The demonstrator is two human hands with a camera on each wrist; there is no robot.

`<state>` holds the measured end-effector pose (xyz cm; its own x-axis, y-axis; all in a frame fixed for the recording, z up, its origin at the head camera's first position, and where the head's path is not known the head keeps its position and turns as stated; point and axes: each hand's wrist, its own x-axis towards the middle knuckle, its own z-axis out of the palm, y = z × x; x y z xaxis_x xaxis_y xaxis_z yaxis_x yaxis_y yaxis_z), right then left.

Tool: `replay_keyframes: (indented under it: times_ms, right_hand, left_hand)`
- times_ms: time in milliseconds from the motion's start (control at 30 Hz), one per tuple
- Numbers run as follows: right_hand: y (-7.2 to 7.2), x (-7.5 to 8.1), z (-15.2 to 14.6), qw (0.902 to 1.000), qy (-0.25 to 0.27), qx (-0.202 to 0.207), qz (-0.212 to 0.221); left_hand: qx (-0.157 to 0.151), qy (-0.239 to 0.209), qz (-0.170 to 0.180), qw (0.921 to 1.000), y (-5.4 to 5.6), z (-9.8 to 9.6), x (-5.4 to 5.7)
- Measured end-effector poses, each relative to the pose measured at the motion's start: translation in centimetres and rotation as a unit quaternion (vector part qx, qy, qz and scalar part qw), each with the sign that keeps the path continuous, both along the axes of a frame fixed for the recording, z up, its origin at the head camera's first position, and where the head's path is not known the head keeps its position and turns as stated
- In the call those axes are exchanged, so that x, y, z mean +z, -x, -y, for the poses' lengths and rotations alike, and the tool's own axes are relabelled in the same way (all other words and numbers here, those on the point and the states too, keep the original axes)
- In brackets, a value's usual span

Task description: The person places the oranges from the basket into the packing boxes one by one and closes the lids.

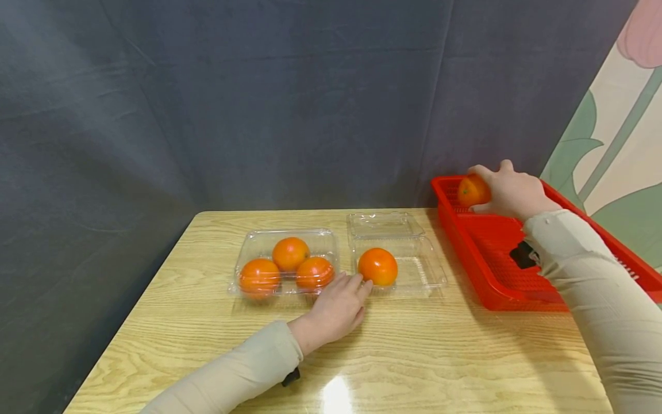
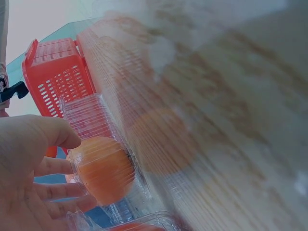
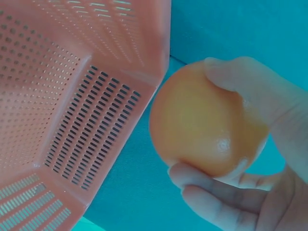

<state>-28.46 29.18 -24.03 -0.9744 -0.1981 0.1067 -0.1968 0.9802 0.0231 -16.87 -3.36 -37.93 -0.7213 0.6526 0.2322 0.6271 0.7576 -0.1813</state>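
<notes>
My right hand (image 1: 517, 190) grips an orange (image 1: 472, 191) over the far end of the red plastic basket (image 1: 468, 261). In the right wrist view, thumb and fingers curl round this orange (image 3: 197, 115) beside the slotted basket wall (image 3: 91, 130). My left hand (image 1: 333, 310) lies with loosely extended fingers at the front of two clear plastic boxes. Its fingertips are close to a single orange (image 1: 378, 265) in the right-hand box (image 1: 421, 261), whose lid (image 1: 385, 225) is folded back. Whether they touch that orange cannot be told.
The left-hand clear box (image 1: 248, 244) contains three oranges (image 1: 291, 254). Both boxes stand on a wood-grain table (image 1: 414, 356), with the basket at its right side. A dark cloth (image 1: 310, 103) hangs behind, and a floral panel (image 1: 620, 144) is at the right.
</notes>
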Motion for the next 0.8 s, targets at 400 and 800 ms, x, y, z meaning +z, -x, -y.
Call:
replay_keyframes:
  times_ms: [400,800]
  right_hand:
    - [-0.1,-0.2,0.6,0.9998,-0.005,0.013,-0.014]
    - [-0.5,0.0,1.8,0.9995,-0.009,0.027,-0.014]
  left_hand:
    - [0.001,0.002,0.001,1.0000,0.0,0.0,0.0]
    - [0.000,0.000,0.000,1.0000,0.0,0.1,0.0]
